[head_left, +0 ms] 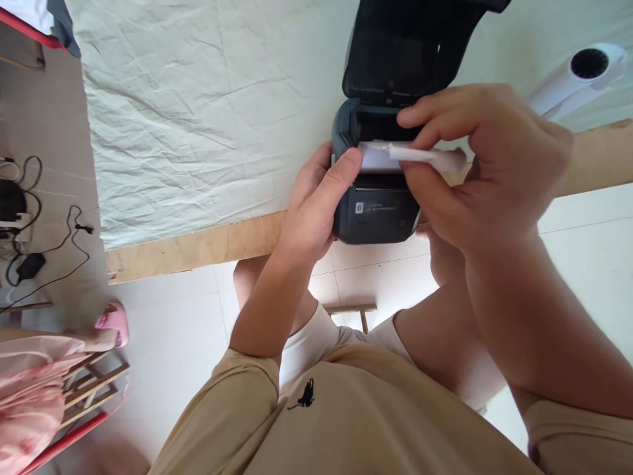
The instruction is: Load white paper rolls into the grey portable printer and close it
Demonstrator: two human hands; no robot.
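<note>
A dark label printer stands at the table's front edge, its black lid raised toward the back. My left hand is wrapped round the printer's left side, the thumb reaching over the rim onto the white paper inside. Between the thumb and fingers of my right hand a strip of white paper is pinched, sticking out above the open compartment. Part of the compartment is hidden by my right fingers.
A white paper roll with a dark core lies on the table cloth at the right. Cables with a black adapter are at the far left. Beside a wooden stool, a person's foot wears a pink slipper.
</note>
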